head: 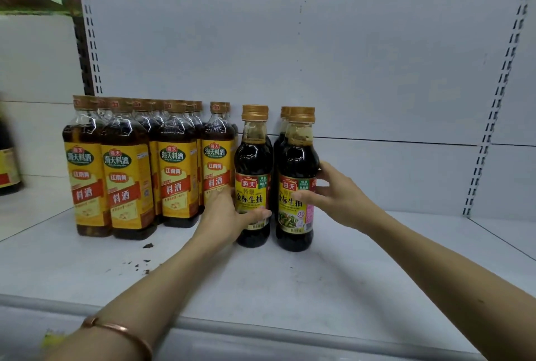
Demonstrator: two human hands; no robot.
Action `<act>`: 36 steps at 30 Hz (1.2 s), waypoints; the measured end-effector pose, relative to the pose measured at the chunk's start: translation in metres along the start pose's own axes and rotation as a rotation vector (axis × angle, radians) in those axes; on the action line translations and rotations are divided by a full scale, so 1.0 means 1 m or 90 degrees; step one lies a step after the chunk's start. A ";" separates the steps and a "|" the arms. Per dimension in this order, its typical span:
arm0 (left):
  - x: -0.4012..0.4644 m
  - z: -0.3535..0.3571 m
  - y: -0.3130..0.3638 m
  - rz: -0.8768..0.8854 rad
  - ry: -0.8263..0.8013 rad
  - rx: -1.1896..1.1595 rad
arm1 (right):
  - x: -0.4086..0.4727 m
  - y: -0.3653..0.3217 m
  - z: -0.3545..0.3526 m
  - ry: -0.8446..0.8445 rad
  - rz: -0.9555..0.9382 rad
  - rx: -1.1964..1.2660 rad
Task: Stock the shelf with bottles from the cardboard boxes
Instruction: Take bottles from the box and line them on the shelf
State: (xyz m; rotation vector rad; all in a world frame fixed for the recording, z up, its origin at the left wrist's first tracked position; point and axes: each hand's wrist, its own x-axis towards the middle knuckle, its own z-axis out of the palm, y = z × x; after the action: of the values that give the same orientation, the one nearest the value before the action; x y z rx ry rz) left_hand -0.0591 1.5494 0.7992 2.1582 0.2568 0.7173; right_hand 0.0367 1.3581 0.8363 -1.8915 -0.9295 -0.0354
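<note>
Both hands on soy bottles, upright on the shelf point(290, 279). Left hand point(224, 217) wraps one bottle point(253, 157); right hand point(333, 197) grips another point(297, 163). Likely nudging them flush beside the wine row point(139, 169). Boxes not visible.

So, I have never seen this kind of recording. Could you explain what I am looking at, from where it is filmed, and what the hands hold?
One picture, from a camera worn on a person's head, looking down at a white shop shelf. The left hand grips one dark soy sauce bottle; the right hand grips the neighbouring soy sauce bottle. Both bottles stand upright on the shelf. More dark bottles stand behind the right one. On the left stand yellow-labelled cooking wine bottles.
</note>
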 end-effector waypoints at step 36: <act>-0.185 -0.012 0.056 -0.006 0.202 0.174 | -0.149 -0.060 0.015 -0.137 0.022 0.113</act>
State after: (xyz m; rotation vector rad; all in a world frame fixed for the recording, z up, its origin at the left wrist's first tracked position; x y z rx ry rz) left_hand -0.2203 1.4452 0.7731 2.2876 0.5600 1.0727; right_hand -0.1107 1.2956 0.8140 -1.7687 -1.0096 0.2687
